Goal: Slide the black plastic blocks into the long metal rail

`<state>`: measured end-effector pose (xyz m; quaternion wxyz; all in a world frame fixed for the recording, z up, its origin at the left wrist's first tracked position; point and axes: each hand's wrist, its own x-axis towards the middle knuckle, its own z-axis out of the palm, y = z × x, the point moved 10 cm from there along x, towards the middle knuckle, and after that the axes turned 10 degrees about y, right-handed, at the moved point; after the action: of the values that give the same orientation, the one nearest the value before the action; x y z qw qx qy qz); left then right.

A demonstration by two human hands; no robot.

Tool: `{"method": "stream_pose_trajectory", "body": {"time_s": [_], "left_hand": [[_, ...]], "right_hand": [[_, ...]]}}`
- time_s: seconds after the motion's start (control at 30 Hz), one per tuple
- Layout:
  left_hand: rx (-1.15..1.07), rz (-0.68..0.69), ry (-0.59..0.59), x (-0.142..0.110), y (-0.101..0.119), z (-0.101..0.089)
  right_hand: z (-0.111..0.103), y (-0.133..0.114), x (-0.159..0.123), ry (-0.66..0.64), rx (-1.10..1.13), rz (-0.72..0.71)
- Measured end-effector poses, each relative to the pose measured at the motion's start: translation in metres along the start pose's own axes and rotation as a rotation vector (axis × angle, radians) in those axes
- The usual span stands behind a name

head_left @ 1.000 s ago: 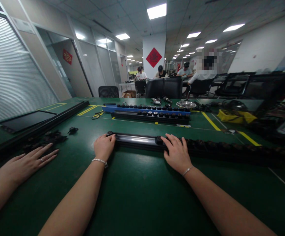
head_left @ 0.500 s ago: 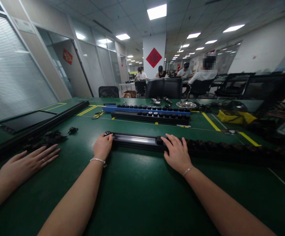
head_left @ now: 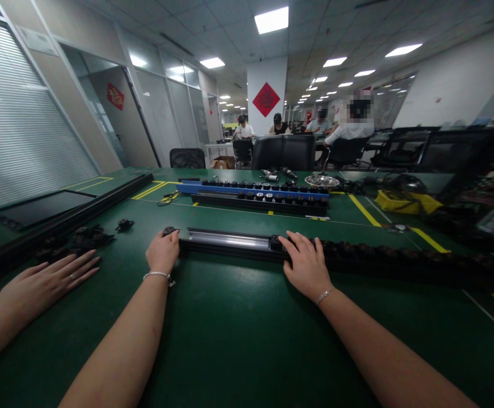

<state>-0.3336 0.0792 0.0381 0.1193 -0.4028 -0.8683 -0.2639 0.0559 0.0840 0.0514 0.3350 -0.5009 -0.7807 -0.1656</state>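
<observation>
A long black rail (head_left: pixel 229 253) with a shiny silver channel (head_left: pixel 229 240) lies across the table. At its left end my left hand (head_left: pixel 161 253) is closed on a small black part (head_left: pixel 169 230), mostly hidden by the fingers, beside the rail's end. My right hand (head_left: pixel 308 263) lies over the rail with fingers spread, the index fingertip touching a black part (head_left: pixel 275 242) seated in the channel. To the right of that hand, a row of similar dark parts (head_left: pixel 370 250) fills the rail.
Another person's hand (head_left: pixel 51 277) lies flat at left, near loose black parts (head_left: pixel 89 235). A long black bar (head_left: pixel 114 198) runs along that side. Beyond are a blue rail (head_left: pixel 187 187) with parts, a metal dish (head_left: pixel 321 181) and a yellow item (head_left: pixel 404 203). Several people sit farther back.
My left hand has moved left, off the rail's silver channel, with the small black part in its fingers. My right hand has stayed in place.
</observation>
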Motion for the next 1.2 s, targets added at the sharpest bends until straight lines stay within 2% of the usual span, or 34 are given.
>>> {"method": "stream_pose_trajectory", "body": {"time_s": [0.23,0.37,0.53,0.63,0.8,0.9,0.97,1.1,1.2], "left_hand": [[0.046,-0.195,0.042,0.014,-0.052,-0.006],[0.078,-0.276,0.006,0.017,-0.073,-0.001],[0.081,-0.421,-0.032,0.018,-0.091,0.009],[0.057,-0.403,-0.012,0.015,-0.085,0.004],[-0.01,-0.195,0.164,0.007,-0.042,-0.026],[-0.054,0.037,0.291,-0.002,0.004,-0.044],[-0.072,0.209,0.316,-0.014,0.041,-0.047],[-0.132,0.544,0.245,-0.059,0.117,-0.04],[-0.263,0.855,0.08,-0.111,0.168,-0.03]], "right_hand": [[0.0,0.0,0.0,-0.019,-0.016,0.004],[0.001,0.001,-0.001,-0.032,-0.024,0.006],[0.001,0.0,-0.002,-0.024,-0.041,-0.01],[0.001,-0.001,-0.002,-0.014,-0.046,-0.016],[-0.007,0.001,-0.001,0.061,-0.043,0.015],[-0.009,-0.003,-0.001,0.068,-0.037,0.004],[-0.007,-0.005,-0.001,0.052,-0.038,-0.007],[-0.006,-0.008,0.0,0.035,-0.045,-0.012],[-0.006,-0.009,0.001,0.033,-0.053,-0.014]]}}
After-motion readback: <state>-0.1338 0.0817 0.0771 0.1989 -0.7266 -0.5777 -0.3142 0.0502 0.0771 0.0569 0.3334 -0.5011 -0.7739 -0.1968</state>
